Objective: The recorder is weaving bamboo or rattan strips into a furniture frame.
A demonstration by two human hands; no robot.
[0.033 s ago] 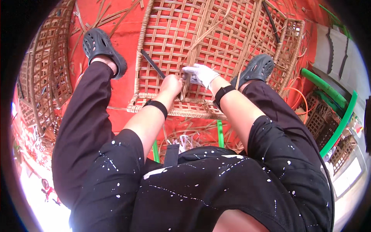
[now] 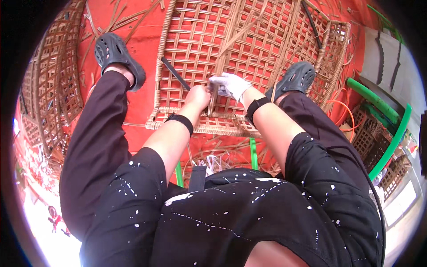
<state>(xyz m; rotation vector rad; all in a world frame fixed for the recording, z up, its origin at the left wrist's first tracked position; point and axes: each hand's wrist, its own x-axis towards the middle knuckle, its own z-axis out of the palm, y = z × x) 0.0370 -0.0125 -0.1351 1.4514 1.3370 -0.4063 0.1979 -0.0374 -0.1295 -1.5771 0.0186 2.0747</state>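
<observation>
A large woven cane panel (image 2: 195, 44) with a wrapped rim lies between my feet. My left hand (image 2: 198, 96), bare and closed, is low over the weave; its fingertips are hidden, so what they hold cannot be made out. One end of a flat dark bar (image 2: 175, 73) reaches that hand. Right beside it, my right hand (image 2: 231, 86) wears a white glove. Its fingers are bent round a bundle of tan cane strips (image 2: 220, 64) that runs up across the panel. Both hands nearly touch.
Dark clogs flank the panel, a left clog (image 2: 116, 55) and a right clog (image 2: 296, 78). Another woven panel (image 2: 55, 75) stands at the left. Loose strips (image 2: 129, 20) litter the red floor covering (image 2: 144, 49). Green tubes (image 2: 373, 100) and an orange cord (image 2: 351, 115) lie at the right.
Almost nothing differs. My right hand and the strips under it have shifted very slightly.
</observation>
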